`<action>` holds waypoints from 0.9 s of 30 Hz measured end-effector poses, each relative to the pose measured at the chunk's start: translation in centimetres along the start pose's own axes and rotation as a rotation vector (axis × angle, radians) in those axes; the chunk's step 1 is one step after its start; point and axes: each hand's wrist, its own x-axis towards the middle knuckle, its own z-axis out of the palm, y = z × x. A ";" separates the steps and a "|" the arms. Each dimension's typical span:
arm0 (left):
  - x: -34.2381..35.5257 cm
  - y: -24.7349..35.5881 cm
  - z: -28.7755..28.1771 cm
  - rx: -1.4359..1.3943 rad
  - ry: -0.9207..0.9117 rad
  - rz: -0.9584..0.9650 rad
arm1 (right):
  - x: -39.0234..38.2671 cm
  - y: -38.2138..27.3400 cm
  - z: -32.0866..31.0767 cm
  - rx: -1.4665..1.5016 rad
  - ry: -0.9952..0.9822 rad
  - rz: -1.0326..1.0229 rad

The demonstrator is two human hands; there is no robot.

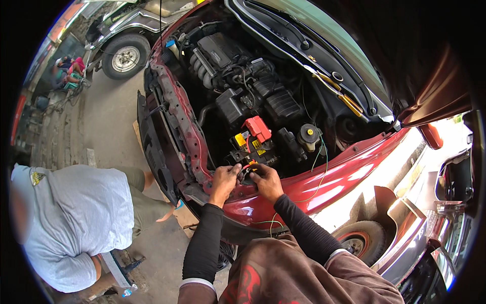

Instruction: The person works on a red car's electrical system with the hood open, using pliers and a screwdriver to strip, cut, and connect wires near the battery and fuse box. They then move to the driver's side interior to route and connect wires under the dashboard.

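Observation:
Over the front corner of a red car's open engine bay, my left hand (227, 180) pinches a red wire (248, 165) between thumb and fingers. Beside it, my right hand (266, 180) is closed on the same bundle, where short dark wires show; exactly which one it grips is hard to make out. Just beyond both hands sits the battery (258, 145) with yellow labels and a red terminal cover (257, 128). A thin green wire (324, 162) runs down the fender (309, 197) to the right of my hands.
Yellow-handled tools (349, 104) lie along the windshield cowl. A co-worker (76, 218) in a grey shirt bends low at left, near cardboard (185, 220). Two people (71, 73) sit far back, beside another vehicle's wheel (125, 57). A second wheel (359, 245) is at right.

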 end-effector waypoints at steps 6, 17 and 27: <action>0.7 -0.4 -1.0 -0.211 -0.191 -0.138 | 0.6 2.4 1.1 0.057 -0.070 -0.040; -1.3 -0.5 0.1 0.328 0.032 0.382 | 1.5 -2.1 -0.6 0.161 -0.071 0.072; -0.4 0.0 -0.5 0.270 0.130 0.249 | 3.3 -2.3 -2.9 -0.774 -0.320 -0.694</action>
